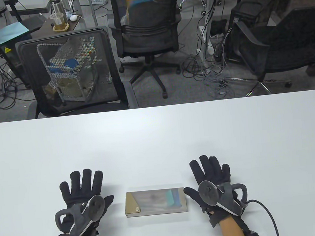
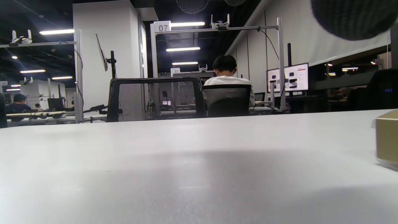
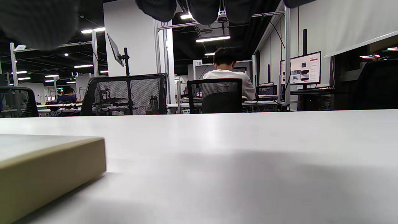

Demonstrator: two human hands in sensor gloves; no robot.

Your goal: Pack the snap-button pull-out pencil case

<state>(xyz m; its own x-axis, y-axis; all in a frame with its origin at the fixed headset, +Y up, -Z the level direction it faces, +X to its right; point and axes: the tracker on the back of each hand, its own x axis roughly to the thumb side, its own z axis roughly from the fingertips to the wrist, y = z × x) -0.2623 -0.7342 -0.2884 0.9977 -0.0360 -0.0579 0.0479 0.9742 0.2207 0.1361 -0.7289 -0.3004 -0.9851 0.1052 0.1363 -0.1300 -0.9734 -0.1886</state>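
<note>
Flat rectangular pencil case (image 1: 156, 202) — frosted lid, tan end — between spread hands.

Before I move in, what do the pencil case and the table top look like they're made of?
Pencil case: seemingly a rigid tan shell, perhaps card or plastic, matte, with a frosted translucent cover, since a teal item shows blurred through it; a small shiny round snap, likely metal. Table: smooth white laminate by the look, with a soft sheen.
</note>
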